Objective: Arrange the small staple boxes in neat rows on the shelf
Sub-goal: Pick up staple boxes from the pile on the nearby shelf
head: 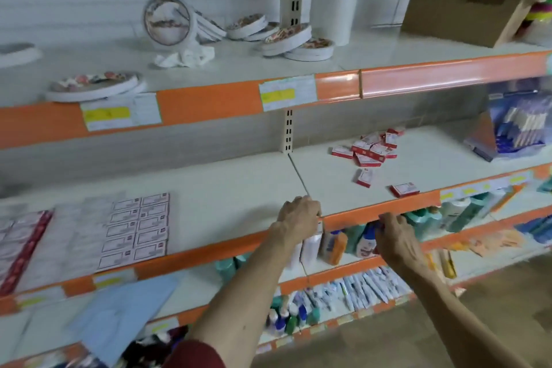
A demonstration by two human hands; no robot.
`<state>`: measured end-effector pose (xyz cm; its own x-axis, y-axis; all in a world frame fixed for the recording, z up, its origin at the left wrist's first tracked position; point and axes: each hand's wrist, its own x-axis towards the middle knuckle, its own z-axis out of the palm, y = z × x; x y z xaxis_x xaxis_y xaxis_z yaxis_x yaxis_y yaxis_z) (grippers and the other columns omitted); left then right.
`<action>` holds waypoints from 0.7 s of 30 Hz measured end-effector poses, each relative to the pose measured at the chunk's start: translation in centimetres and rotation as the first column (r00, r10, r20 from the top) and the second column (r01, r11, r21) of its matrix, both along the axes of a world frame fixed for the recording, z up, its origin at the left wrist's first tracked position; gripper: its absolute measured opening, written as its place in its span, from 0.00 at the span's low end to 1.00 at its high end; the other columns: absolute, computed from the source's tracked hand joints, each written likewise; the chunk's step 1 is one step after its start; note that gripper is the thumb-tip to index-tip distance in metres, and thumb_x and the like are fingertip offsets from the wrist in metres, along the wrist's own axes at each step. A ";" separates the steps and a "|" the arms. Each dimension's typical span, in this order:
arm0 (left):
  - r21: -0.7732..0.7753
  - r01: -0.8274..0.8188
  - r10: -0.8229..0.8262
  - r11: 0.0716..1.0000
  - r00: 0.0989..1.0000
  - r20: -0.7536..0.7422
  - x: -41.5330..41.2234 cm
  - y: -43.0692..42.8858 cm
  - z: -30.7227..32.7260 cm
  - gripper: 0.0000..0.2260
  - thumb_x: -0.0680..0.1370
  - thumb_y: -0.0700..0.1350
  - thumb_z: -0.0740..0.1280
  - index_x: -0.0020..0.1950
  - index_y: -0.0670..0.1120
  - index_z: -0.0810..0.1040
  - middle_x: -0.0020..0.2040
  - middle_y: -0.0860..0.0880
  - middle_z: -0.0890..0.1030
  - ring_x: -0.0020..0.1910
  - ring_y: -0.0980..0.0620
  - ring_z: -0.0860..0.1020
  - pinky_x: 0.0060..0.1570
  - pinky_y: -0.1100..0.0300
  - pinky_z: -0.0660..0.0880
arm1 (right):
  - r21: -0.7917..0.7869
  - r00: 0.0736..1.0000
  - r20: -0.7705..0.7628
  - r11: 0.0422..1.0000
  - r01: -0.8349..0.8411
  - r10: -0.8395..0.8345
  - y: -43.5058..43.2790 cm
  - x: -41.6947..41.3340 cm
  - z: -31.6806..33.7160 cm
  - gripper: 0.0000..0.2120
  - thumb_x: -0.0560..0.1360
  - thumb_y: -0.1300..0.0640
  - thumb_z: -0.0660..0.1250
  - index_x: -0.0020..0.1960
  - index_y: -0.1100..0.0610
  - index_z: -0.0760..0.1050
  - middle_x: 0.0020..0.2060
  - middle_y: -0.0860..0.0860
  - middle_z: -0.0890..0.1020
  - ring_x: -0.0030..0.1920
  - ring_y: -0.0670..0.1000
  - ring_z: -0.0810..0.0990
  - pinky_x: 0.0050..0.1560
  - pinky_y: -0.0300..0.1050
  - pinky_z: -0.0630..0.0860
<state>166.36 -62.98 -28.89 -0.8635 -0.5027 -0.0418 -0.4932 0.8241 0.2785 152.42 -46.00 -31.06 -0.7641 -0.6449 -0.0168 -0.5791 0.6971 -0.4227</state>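
The pale middle shelf with an orange front strip point(239, 182) spans the view and carries the task's things. Above it, an upper shelf point(388, 48) holds an open brown cardboard box point(466, 9), cut off by the right edge, and scattered white round tape rolls point(167, 19). A light blue flat sheet point(125, 311) lies on a lower shelf at the left, its contents too blurred to read.

Both arms reach to the middle shelf's front edge. The left hand point(298, 213) rests on the lip near the seam between shelf panels, back toward the camera. Its fingers are curled out of sight, so I cannot tell whether it holds anything. The right hand point(394, 233) sits just under the orange strip, fingertips bent up against it. Blur and the bottles behind it hide whether it grips something.

On the shelf's left part, flat white-faced small boxes in rows point(140, 224) lie edge to edge. More packs further left are smeared. Well apart, toward the back right, sits a loose heap of small red-and-white staple boxes point(370, 148), lying at mixed angles. Nearer the front lie a single tilted staple box point(364, 178) and a single staple box at the shelf's edge point(404, 189).
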 end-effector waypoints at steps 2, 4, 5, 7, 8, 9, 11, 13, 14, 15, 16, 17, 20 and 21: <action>0.006 -0.081 0.081 0.997 0.997 0.018 2.5 -1.6 -0.5 0.15 0.77 0.38 0.59 0.61 0.46 0.77 0.61 0.45 0.75 0.61 0.45 0.74 0.60 0.51 0.71 | -0.013 0.996 0.023 0.997 -0.081 0.081 -2.6 1.5 -0.2 0.17 0.77 0.64 0.61 0.65 0.63 0.69 0.57 0.65 0.74 0.57 0.65 0.73 0.59 0.57 0.69; 0.023 -0.150 0.149 0.988 0.988 0.027 4.8 -3.0 -0.9 0.16 0.77 0.37 0.59 0.62 0.48 0.77 0.63 0.46 0.74 0.63 0.46 0.72 0.62 0.51 0.70 | -0.010 0.987 0.034 0.987 -0.158 0.158 -5.1 3.2 0.0 0.19 0.77 0.63 0.61 0.68 0.62 0.68 0.61 0.63 0.72 0.60 0.64 0.71 0.61 0.56 0.68; 0.029 -0.178 0.177 0.984 0.984 0.030 5.7 -3.6 -0.9 0.16 0.77 0.37 0.59 0.62 0.48 0.77 0.63 0.46 0.74 0.64 0.47 0.72 0.63 0.52 0.69 | -0.012 0.981 0.032 0.981 -0.193 0.193 -6.3 4.0 0.1 0.20 0.78 0.63 0.60 0.69 0.62 0.67 0.62 0.63 0.72 0.60 0.64 0.71 0.61 0.55 0.68; 0.035 -0.220 0.219 0.975 0.975 0.030 6.8 -4.9 -1.0 0.16 0.77 0.37 0.59 0.62 0.48 0.77 0.64 0.47 0.74 0.64 0.47 0.71 0.64 0.52 0.69 | -0.015 0.969 0.016 0.969 -0.246 0.246 -8.4 5.3 0.5 0.19 0.79 0.61 0.60 0.70 0.61 0.67 0.63 0.62 0.72 0.60 0.63 0.71 0.61 0.54 0.68; 0.034 -0.230 0.229 0.973 0.973 0.030 7.1 -5.4 -1.0 0.16 0.77 0.38 0.59 0.62 0.49 0.77 0.64 0.47 0.74 0.64 0.47 0.71 0.64 0.52 0.69 | -0.017 0.965 0.005 0.965 -0.262 0.262 -9.2 5.7 0.7 0.19 0.80 0.59 0.60 0.70 0.61 0.67 0.63 0.61 0.72 0.60 0.62 0.71 0.61 0.54 0.68; 0.037 -0.233 0.231 0.972 0.972 0.033 7.2 -5.9 -1.0 0.16 0.78 0.38 0.59 0.62 0.49 0.77 0.64 0.47 0.73 0.64 0.47 0.71 0.64 0.52 0.69 | -0.013 0.963 -0.002 0.963 -0.271 0.271 -9.8 6.0 0.9 0.18 0.80 0.59 0.60 0.69 0.61 0.67 0.62 0.61 0.72 0.59 0.61 0.71 0.60 0.54 0.69; 0.042 -0.227 0.226 0.973 0.974 0.029 7.1 -6.8 -0.9 0.15 0.78 0.39 0.59 0.62 0.49 0.77 0.64 0.47 0.73 0.64 0.47 0.71 0.64 0.52 0.69 | -0.002 0.960 -0.015 0.960 -0.279 0.279 -10.7 6.3 1.3 0.18 0.80 0.59 0.59 0.69 0.61 0.66 0.62 0.61 0.72 0.59 0.61 0.71 0.60 0.53 0.69; 0.039 -0.211 0.211 0.977 0.978 0.003 6.9 -7.5 -0.9 0.14 0.79 0.40 0.59 0.62 0.49 0.77 0.63 0.47 0.74 0.64 0.47 0.72 0.64 0.51 0.69 | -0.002 0.962 -0.021 0.962 -0.272 0.272 -11.5 6.3 1.7 0.18 0.80 0.59 0.59 0.69 0.60 0.66 0.62 0.60 0.71 0.60 0.60 0.71 0.60 0.53 0.70; 0.040 -0.202 0.203 0.979 0.979 -0.006 6.9 -7.8 -0.9 0.14 0.79 0.41 0.59 0.62 0.49 0.77 0.63 0.47 0.74 0.63 0.47 0.73 0.63 0.51 0.70 | -0.001 0.965 -0.020 0.965 -0.263 0.263 -11.8 6.2 1.9 0.18 0.80 0.59 0.59 0.69 0.60 0.66 0.63 0.60 0.71 0.60 0.60 0.70 0.60 0.53 0.70; 0.042 -0.196 0.197 0.980 0.980 -0.013 7.0 -8.2 -1.0 0.14 0.79 0.41 0.60 0.62 0.50 0.77 0.63 0.47 0.74 0.63 0.47 0.73 0.62 0.51 0.70 | 0.000 0.967 -0.020 0.967 -0.253 0.253 -12.2 6.2 2.0 0.18 0.80 0.59 0.58 0.69 0.60 0.66 0.63 0.60 0.71 0.60 0.60 0.70 0.60 0.53 0.70; 0.043 -0.193 0.194 0.980 0.981 -0.019 7.2 -8.5 -1.0 0.14 0.79 0.40 0.59 0.61 0.50 0.77 0.62 0.48 0.74 0.62 0.47 0.73 0.61 0.51 0.71 | 0.003 0.969 -0.020 0.969 -0.246 0.246 -12.7 6.3 2.1 0.18 0.80 0.59 0.58 0.69 0.60 0.66 0.63 0.60 0.71 0.60 0.60 0.70 0.60 0.53 0.70; 0.044 -0.193 0.195 0.980 0.981 -0.024 7.6 -8.9 -1.1 0.14 0.79 0.40 0.59 0.61 0.50 0.77 0.62 0.48 0.75 0.62 0.47 0.74 0.61 0.51 0.71 | 0.007 0.970 -0.019 0.970 -0.241 0.241 -13.2 6.5 2.2 0.18 0.80 0.59 0.59 0.69 0.60 0.66 0.63 0.60 0.71 0.61 0.60 0.70 0.60 0.53 0.70; 0.053 -0.227 0.230 0.972 0.972 -0.045 9.9 -10.7 -1.2 0.13 0.79 0.40 0.60 0.61 0.49 0.78 0.61 0.48 0.75 0.61 0.47 0.74 0.60 0.51 0.72 | 0.013 0.965 -0.012 0.965 -0.263 0.263 -15.6 8.0 2.2 0.19 0.80 0.59 0.59 0.70 0.59 0.66 0.64 0.59 0.71 0.63 0.60 0.69 0.60 0.53 0.70; 0.052 -0.252 0.255 0.966 0.966 -0.049 11.1 -11.4 -1.2 0.13 0.79 0.40 0.60 0.61 0.49 0.78 0.62 0.48 0.75 0.61 0.48 0.74 0.60 0.52 0.72 | 0.012 0.959 -0.016 0.959 -0.283 0.284 -16.7 8.9 2.2 0.19 0.80 0.59 0.59 0.70 0.59 0.66 0.64 0.59 0.71 0.63 0.60 0.69 0.60 0.52 0.70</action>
